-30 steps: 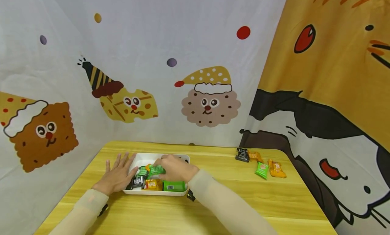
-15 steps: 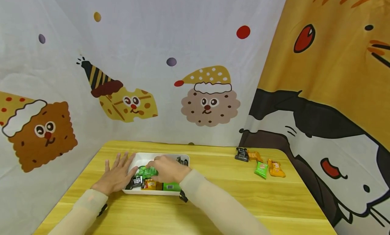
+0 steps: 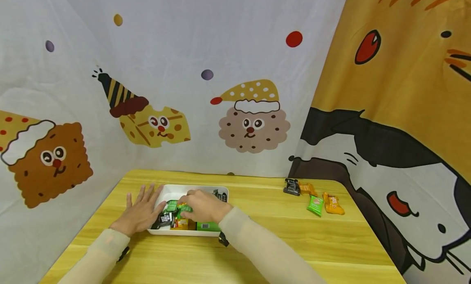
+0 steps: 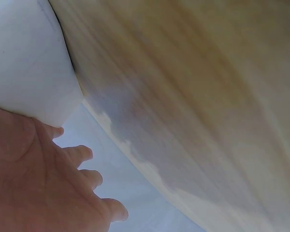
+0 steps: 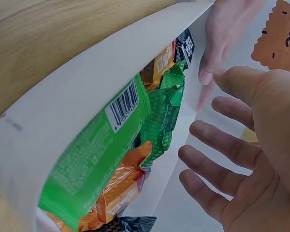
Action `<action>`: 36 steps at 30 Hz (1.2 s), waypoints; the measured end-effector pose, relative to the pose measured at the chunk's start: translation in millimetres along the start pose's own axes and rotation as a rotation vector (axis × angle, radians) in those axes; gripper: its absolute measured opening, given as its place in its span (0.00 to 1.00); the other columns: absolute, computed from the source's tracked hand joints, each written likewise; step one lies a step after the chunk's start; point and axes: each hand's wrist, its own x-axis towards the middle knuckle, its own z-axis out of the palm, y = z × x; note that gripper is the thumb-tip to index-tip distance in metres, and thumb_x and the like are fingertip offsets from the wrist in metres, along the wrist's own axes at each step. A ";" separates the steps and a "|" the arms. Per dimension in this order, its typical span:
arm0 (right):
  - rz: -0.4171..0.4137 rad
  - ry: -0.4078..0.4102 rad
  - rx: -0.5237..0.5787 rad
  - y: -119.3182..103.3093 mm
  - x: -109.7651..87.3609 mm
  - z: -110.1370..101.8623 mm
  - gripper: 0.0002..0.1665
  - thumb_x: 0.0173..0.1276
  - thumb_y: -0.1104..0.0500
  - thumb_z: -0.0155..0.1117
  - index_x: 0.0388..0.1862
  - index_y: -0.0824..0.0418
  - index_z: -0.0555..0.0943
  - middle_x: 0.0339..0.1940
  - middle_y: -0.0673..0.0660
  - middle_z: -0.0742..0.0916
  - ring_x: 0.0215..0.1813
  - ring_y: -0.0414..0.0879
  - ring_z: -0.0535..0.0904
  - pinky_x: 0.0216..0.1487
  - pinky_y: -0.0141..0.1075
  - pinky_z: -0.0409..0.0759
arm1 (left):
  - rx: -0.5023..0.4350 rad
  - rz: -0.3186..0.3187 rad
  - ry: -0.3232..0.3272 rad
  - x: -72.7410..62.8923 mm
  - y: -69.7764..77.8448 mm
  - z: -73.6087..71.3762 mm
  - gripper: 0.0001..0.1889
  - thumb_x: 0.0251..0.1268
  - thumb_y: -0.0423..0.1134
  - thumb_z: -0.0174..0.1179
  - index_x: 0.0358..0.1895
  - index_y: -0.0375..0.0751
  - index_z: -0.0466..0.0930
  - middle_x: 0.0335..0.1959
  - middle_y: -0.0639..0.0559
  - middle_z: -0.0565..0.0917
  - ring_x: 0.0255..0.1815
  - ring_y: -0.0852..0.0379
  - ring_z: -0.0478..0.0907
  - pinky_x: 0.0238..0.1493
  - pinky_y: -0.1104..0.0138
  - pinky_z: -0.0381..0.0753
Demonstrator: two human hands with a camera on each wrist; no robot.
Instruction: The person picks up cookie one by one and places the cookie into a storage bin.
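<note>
A white tray (image 3: 184, 233) on the table holds several wrapped snack packets. My left hand (image 3: 137, 214) rests against the tray's left end, its fingers spread; in the left wrist view the palm meets the white wall. Over the tray's middle is my right hand (image 3: 206, 204), beside a dark green packet (image 5: 162, 116). The right wrist view shows its fingers (image 5: 222, 140) loosely bent and apart, with nothing between them. Near the front wall lie a bright green packet (image 5: 96, 154), an orange packet (image 3: 180, 224) and a black packet (image 3: 165, 219). Another black packet (image 3: 220, 195) sits at the back right.
At the table's back right lie a black packet (image 3: 292, 186), a green packet (image 3: 315, 205) and two orange ones, the nearer an orange packet (image 3: 334, 203). A printed cloth (image 3: 235, 161) hangs behind the wooden table (image 3: 279, 243).
My right hand has shifted left inside the tray, and a green packet near its fingers has moved left. The back-right black packet shows more now. My left hand stays in place.
</note>
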 end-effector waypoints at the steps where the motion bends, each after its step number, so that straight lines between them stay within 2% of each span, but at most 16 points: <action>1: -0.002 0.004 -0.001 0.3 -0.8 -0.3 0.26 0.89 0.47 0.74 0.79 0.52 0.88 0.69 0.52 0.95 0.56 0.37 0.93 0.63 0.26 0.90 | 0.001 0.000 0.001 -0.1 -0.1 0.1 0.44 0.97 0.67 0.43 0.99 0.43 0.50 0.99 0.26 0.44 0.97 0.16 0.37 0.85 0.11 0.26; 8: -0.009 0.013 0.002 3.5 -5.4 0.3 0.25 0.89 0.49 0.73 0.78 0.53 0.89 0.71 0.53 0.94 0.52 0.38 0.94 0.66 0.30 0.91 | 0.002 0.002 0.004 -0.5 0.2 -0.1 0.44 0.97 0.66 0.44 0.98 0.43 0.50 0.98 0.26 0.44 0.97 0.16 0.37 0.85 0.11 0.26; 16: -0.002 0.028 -0.028 6.1 -13.1 2.3 0.25 0.89 0.48 0.72 0.79 0.50 0.88 0.75 0.50 0.93 0.66 0.43 0.95 0.80 0.38 0.87 | -0.003 0.004 0.003 -1.3 2.0 -0.4 0.44 0.97 0.66 0.45 0.98 0.43 0.50 0.98 0.26 0.45 0.97 0.16 0.37 0.85 0.11 0.26; 21: -0.003 0.034 -0.039 8.9 -21.1 1.3 0.25 0.89 0.48 0.73 0.79 0.51 0.88 0.74 0.52 0.93 0.60 0.41 0.95 0.72 0.34 0.91 | 0.001 0.003 0.001 -1.9 1.9 0.7 0.44 0.97 0.66 0.45 0.98 0.42 0.51 0.98 0.26 0.45 0.97 0.15 0.38 0.85 0.11 0.27; 24: 0.013 0.034 -0.028 13.0 -27.1 2.2 0.25 0.89 0.48 0.73 0.79 0.49 0.88 0.75 0.53 0.93 0.51 0.38 0.93 0.60 0.30 0.92 | 0.001 0.004 0.002 -1.8 1.1 1.4 0.44 0.97 0.66 0.44 0.98 0.42 0.51 0.98 0.26 0.45 0.97 0.15 0.38 0.85 0.11 0.27; 27: 0.039 0.032 0.005 18.4 -33.6 3.3 0.25 0.89 0.48 0.73 0.80 0.49 0.88 0.77 0.53 0.92 0.36 0.34 0.87 0.45 0.26 0.87 | -0.002 0.007 0.005 -1.5 0.6 1.4 0.44 0.97 0.66 0.44 0.98 0.43 0.51 0.98 0.26 0.45 0.97 0.16 0.38 0.85 0.11 0.27; 30: 0.051 0.039 0.030 24.1 -40.6 3.0 0.26 0.89 0.49 0.72 0.80 0.50 0.87 0.74 0.53 0.93 0.31 0.32 0.80 0.39 0.25 0.82 | -0.006 0.007 0.003 -1.4 0.4 1.0 0.44 0.97 0.66 0.44 0.99 0.43 0.50 0.99 0.26 0.45 0.97 0.16 0.37 0.85 0.11 0.26; 32: 0.053 0.052 0.033 27.4 -44.9 2.0 0.26 0.89 0.50 0.73 0.80 0.50 0.87 0.72 0.53 0.94 0.34 0.32 0.81 0.44 0.26 0.84 | -0.008 0.007 0.000 -1.3 0.3 0.6 0.44 0.97 0.66 0.44 0.99 0.44 0.50 0.99 0.26 0.44 0.97 0.16 0.37 0.85 0.11 0.26; 36: 0.052 0.092 0.017 33.4 -52.0 -0.5 0.25 0.88 0.50 0.74 0.78 0.50 0.88 0.70 0.51 0.94 0.47 0.35 0.86 0.67 0.36 0.91 | -0.016 0.007 -0.003 -1.2 0.5 -0.7 0.43 0.97 0.65 0.45 0.99 0.44 0.49 0.99 0.26 0.43 0.97 0.16 0.36 0.85 0.12 0.25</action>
